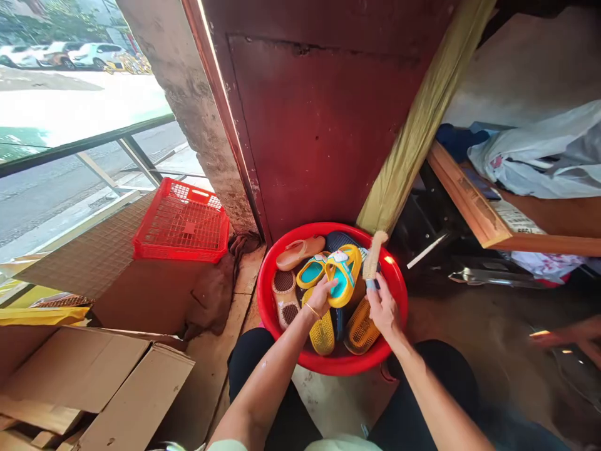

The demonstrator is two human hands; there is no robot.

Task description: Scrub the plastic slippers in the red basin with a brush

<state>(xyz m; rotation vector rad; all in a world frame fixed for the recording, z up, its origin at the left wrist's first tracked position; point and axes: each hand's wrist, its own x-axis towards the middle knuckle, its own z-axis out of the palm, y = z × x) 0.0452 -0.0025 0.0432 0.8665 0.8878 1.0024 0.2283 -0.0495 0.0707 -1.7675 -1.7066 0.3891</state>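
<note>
Yellow slipper (344, 275) tilted up on the pile in a red basin (267, 294), teal insole showing. Work in hand: left hand (319, 299) sits against its lower edge, fingers together, can't tell if gripping. Right hand (384, 308) clamped round a brush (373, 257), wooden back, held upright just beside the slipper, no visible contact. Hands close but apart. More slippers (322, 332) fill the basin: yellow, tan, dark. Basin sits on the floor (328, 401) between the knees (253, 357). Red crate (181, 219) off left, near a metal door (319, 125); cardboard box (94, 376) lower left.
</note>
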